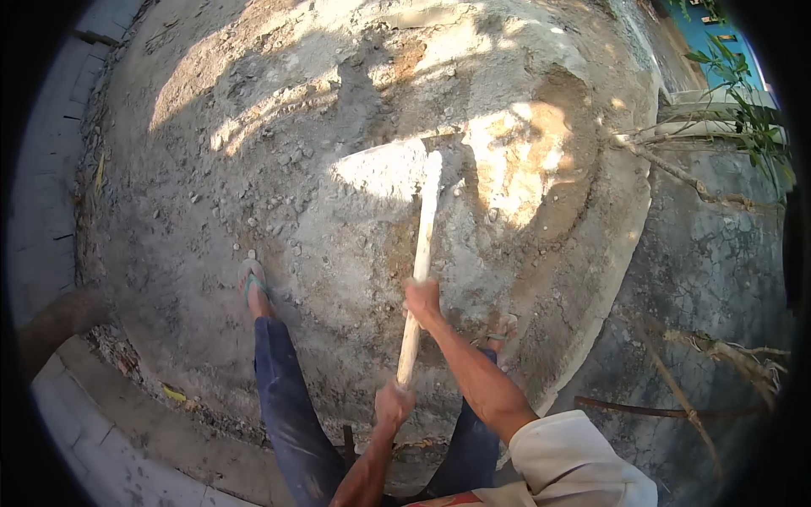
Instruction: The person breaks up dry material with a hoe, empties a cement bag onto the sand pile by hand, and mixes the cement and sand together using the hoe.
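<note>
A long pale wooden handle (424, 228) of what looks like a hoe runs up from my waist to the ground ahead. My right hand (422, 300) is wrapped around the handle near its middle. Lower down, near the handle's end, my left hand (394, 404) is closed on it as well. Just left of the handle's far end lies a bright, pale wedge (384, 169); glare makes it hard to tell the tool's head from lit soil there. Loose grey soil (329, 220) with small stones surrounds it.
My sandalled feet (253, 279) stand apart on the soil. At right, a dug hollow (553, 169) lies inside a raised edge; beyond are a concrete slab (701, 253), branches (676, 173) and a rusty rod (650, 408). Pale block paving (51, 203) borders the left.
</note>
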`<action>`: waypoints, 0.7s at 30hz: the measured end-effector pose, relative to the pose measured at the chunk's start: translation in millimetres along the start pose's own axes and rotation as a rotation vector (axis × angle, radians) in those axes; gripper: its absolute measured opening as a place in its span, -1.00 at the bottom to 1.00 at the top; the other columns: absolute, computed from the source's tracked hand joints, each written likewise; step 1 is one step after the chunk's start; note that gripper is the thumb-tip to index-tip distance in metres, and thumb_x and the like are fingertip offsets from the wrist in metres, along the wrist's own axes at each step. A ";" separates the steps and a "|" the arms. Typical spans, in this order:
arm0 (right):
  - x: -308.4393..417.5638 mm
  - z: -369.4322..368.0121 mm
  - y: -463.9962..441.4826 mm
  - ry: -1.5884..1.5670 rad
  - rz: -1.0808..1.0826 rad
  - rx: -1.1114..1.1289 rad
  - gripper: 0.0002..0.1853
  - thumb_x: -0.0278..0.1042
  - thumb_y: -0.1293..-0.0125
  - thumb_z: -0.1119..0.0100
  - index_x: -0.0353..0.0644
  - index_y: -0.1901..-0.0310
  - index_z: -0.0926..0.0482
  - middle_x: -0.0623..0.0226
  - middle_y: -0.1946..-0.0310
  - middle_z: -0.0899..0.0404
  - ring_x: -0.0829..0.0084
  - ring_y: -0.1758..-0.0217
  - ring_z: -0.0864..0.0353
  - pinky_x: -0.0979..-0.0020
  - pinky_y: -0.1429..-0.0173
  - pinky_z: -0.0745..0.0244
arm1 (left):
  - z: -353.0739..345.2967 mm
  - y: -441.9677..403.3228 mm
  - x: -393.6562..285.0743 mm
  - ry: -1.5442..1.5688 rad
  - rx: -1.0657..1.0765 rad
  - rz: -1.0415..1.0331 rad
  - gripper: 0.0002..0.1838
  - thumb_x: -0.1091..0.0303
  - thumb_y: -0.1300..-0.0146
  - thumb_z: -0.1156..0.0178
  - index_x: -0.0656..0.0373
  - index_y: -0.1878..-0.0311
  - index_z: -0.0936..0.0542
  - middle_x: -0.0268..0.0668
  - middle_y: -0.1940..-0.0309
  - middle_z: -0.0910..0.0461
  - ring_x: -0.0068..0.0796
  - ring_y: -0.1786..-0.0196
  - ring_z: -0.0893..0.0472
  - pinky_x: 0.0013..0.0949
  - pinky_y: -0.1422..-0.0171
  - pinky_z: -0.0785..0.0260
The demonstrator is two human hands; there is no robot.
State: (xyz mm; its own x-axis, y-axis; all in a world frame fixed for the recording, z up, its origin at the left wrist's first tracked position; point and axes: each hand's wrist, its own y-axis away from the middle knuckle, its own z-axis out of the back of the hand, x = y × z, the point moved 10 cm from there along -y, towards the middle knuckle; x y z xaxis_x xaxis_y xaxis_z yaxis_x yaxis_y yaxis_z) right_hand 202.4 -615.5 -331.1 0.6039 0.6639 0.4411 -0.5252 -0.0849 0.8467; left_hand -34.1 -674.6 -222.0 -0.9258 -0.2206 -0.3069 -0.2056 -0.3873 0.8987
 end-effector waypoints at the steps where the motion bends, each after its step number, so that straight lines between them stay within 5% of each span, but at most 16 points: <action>1: -21.7 7.9 29.9 -0.052 -0.025 0.011 -0.84 -0.42 -0.29 -0.17 -0.34 0.29 -0.45 0.33 0.63 -0.42 0.40 0.76 -0.46 0.24 0.75 -0.42 | -14.7 22.6 30.4 -0.023 0.020 0.068 -0.60 0.19 -0.23 -0.26 0.30 0.00 -0.60 0.24 0.21 -0.69 0.34 0.05 -0.68 0.15 -0.04 -0.51; 4: -91.1 25.3 95.1 -0.064 -0.048 0.081 -0.82 -0.46 -0.32 -0.16 -0.27 0.16 -0.36 0.36 0.62 -0.39 0.43 0.76 -0.44 0.27 0.73 -0.39 | -42.9 82.6 97.7 0.037 0.081 0.164 -0.52 0.14 -0.21 -0.35 0.32 -0.06 -0.60 0.19 0.19 -0.71 0.25 0.03 -0.71 0.10 -0.05 -0.54; 8: -183.6 52.7 181.8 -0.138 -0.208 0.126 -0.84 -0.48 -0.33 -0.29 -0.29 0.26 -0.46 0.36 0.63 -0.47 0.46 0.69 -0.50 0.34 0.61 -0.44 | -93.4 151.5 198.9 -0.012 0.118 0.218 -0.58 0.19 -0.20 -0.37 0.27 -0.03 -0.65 0.18 0.19 -0.72 0.20 0.04 -0.73 0.04 -0.03 -0.55; 10: -175.3 57.5 216.0 -0.150 -0.216 0.186 -0.82 -0.50 -0.31 -0.35 -0.27 0.32 -0.49 0.36 0.59 -0.51 0.47 0.65 -0.53 0.36 0.57 -0.46 | -124.3 164.9 222.3 -0.091 0.328 0.198 -0.51 0.19 -0.17 -0.42 0.29 -0.09 -0.61 0.14 0.15 -0.73 0.16 -0.01 -0.73 0.06 -0.09 -0.56; 14: -84.9 48.6 195.1 -0.257 -0.097 0.227 -0.80 -0.49 -0.30 -0.39 -0.25 0.34 -0.50 0.35 0.59 -0.52 0.50 0.62 -0.56 0.37 0.55 -0.47 | -122.2 90.6 204.0 -0.019 0.179 0.204 -0.53 0.22 -0.16 -0.40 0.26 -0.09 -0.62 0.12 0.16 -0.73 0.20 0.00 -0.71 0.07 -0.06 -0.55; 15: -35.1 47.0 176.6 -0.271 -0.025 0.242 -0.80 -0.48 -0.31 -0.39 -0.26 0.31 -0.50 0.36 0.60 -0.52 0.50 0.62 -0.56 0.37 0.54 -0.47 | -108.1 49.6 166.6 -0.074 0.227 0.222 -0.54 0.23 -0.16 -0.39 0.25 -0.09 -0.62 0.13 0.16 -0.72 0.21 0.00 -0.71 0.07 -0.06 -0.54; 18: 136.7 50.3 110.6 -0.385 0.308 0.211 -0.84 -0.55 -0.37 -0.30 -0.30 0.22 -0.46 0.37 0.62 -0.49 0.49 0.68 -0.52 0.39 0.60 -0.44 | 2.7 -59.4 -39.9 0.018 -0.006 -0.195 -0.59 0.22 -0.22 -0.35 0.18 -0.09 -0.59 0.17 0.19 -0.70 0.29 0.04 -0.67 0.11 0.00 -0.53; 19: 207.6 52.4 96.1 -0.411 0.603 0.205 -0.84 -0.55 -0.39 -0.27 -0.30 0.23 -0.44 0.39 0.64 -0.45 0.49 0.72 -0.49 0.41 0.65 -0.42 | 30.4 -89.9 -103.0 0.028 -0.074 -0.402 -0.58 0.18 -0.24 -0.36 0.17 -0.09 -0.59 0.13 0.20 -0.72 0.30 0.06 -0.69 0.11 0.04 -0.54; 21: 331.0 54.4 66.5 -0.392 0.853 0.251 -0.76 -0.49 -0.35 -0.35 -0.29 0.11 -0.45 0.33 0.54 -0.53 0.52 0.67 -0.53 0.44 0.63 -0.50 | 82.9 -145.0 -213.7 0.161 -0.044 -0.521 -0.56 0.08 -0.28 -0.36 0.16 -0.10 -0.60 0.10 0.25 -0.73 0.18 0.13 -0.74 0.04 0.05 -0.58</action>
State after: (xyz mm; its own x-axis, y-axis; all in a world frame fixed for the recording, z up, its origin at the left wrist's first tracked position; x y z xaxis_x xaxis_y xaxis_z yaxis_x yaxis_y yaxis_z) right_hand 400.0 -441.8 -112.6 0.2601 0.0147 0.9655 -0.7632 -0.6094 0.2149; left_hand 167.2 -497.1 -260.8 -0.6445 -0.1223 -0.7548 -0.6073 -0.5180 0.6024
